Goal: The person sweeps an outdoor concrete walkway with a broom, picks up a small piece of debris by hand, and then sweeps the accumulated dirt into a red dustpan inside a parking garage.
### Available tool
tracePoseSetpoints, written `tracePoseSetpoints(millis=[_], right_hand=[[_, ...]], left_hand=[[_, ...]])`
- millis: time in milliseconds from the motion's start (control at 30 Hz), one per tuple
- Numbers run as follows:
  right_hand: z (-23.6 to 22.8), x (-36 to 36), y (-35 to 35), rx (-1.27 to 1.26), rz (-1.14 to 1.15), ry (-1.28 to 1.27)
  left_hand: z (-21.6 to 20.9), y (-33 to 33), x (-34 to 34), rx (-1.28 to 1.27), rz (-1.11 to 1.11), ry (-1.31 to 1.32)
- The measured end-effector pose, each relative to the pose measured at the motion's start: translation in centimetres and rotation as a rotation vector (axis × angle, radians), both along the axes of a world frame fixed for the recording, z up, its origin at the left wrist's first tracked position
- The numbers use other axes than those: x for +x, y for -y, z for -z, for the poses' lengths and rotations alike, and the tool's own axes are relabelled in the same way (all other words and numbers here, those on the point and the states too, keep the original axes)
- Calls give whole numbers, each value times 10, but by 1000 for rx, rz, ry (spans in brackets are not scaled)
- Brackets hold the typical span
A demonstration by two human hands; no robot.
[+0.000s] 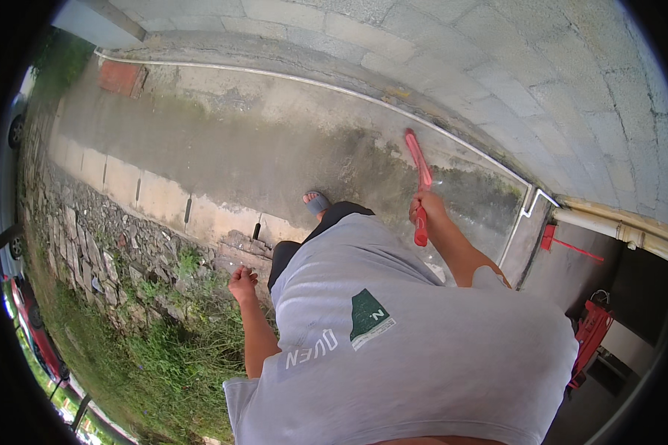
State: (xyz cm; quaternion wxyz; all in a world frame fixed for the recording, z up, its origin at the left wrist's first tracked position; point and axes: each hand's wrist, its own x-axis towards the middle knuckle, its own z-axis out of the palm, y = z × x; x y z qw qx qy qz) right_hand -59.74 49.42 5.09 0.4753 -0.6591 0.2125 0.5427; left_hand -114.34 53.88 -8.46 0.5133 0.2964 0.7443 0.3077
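Head view: the right hand [428, 207] is wrapped around the red tool [425, 176], held out over the concrete floor [230, 148]; a firm grip and clearance from the white pipe [278, 75] would help. The left hand [243, 283] is loosely curled, whether empty I cannot tell.

Concrete floor [223, 144], grey, with dark and greenish patches [367, 156].
A white pipe [297, 77] runs along one long side; a reddish block [121, 78] sits near the far left end; a slipper [319, 203] rests near the pale edging [162, 194], which is cut by narrow dark slots [188, 210].
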Motion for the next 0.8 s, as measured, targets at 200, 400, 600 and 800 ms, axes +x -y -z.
tracePoseSetpoints(millis=[200,400,600,800], right_hand=[[35,-49,-75,24,82,88],[55,-106,-152,-26,68,149],[58,-207,-283,22,23,117],[73,-322,-436,52,-64,-33]], left_hand=[[8,-70,-25,104,93,-83],[37,-87,-89,-349,-131,-31],[78,-130,-168,-326,41,-78],[55,-274,-233,-51,20,-4]])
